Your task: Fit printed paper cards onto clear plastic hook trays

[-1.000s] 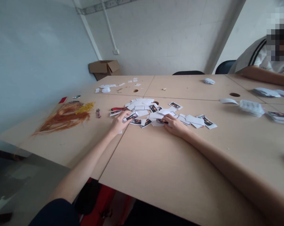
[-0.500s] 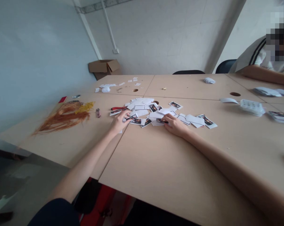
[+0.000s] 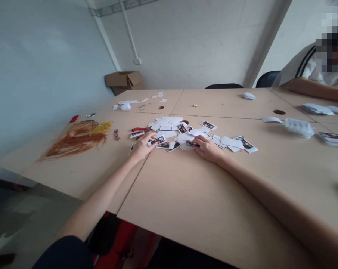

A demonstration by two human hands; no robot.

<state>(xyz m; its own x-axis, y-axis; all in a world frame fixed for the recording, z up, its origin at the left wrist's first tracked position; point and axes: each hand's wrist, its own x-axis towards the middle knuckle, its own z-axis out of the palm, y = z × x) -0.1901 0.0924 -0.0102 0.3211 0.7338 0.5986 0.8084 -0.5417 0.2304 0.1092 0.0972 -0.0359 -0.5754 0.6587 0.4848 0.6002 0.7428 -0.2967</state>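
Observation:
In my left hand (image 3: 143, 146) is a photo card (image 3: 157, 141), picture side up with a white border, pinched between thumb and fingers. My right hand (image 3: 206, 148) rests at the near edge of the card pile, its fingers closed on another dark photo card (image 3: 190, 144) that they partly cover. Around and beyond both hands spreads a loose heap of white cards (image 3: 169, 121), some face down, some showing dark pictures. One photo card (image 3: 208, 125) lies at the heap's far right side. Red-handled pliers (image 3: 138, 129) are partly covered at its left.
Left on the table (image 3: 185, 194) lie a bundle of brown cords (image 3: 76, 140), yellow strands (image 3: 101, 127) and a small pinkish tool (image 3: 116, 134). To the right are a clear plastic tray (image 3: 300, 127) and card stacks (image 3: 333, 138). A person (image 3: 300, 71) sits at the far right.
The photo card in my left hand has tilted to show more of its picture, and that hand has shifted slightly. My right hand has stayed almost still.

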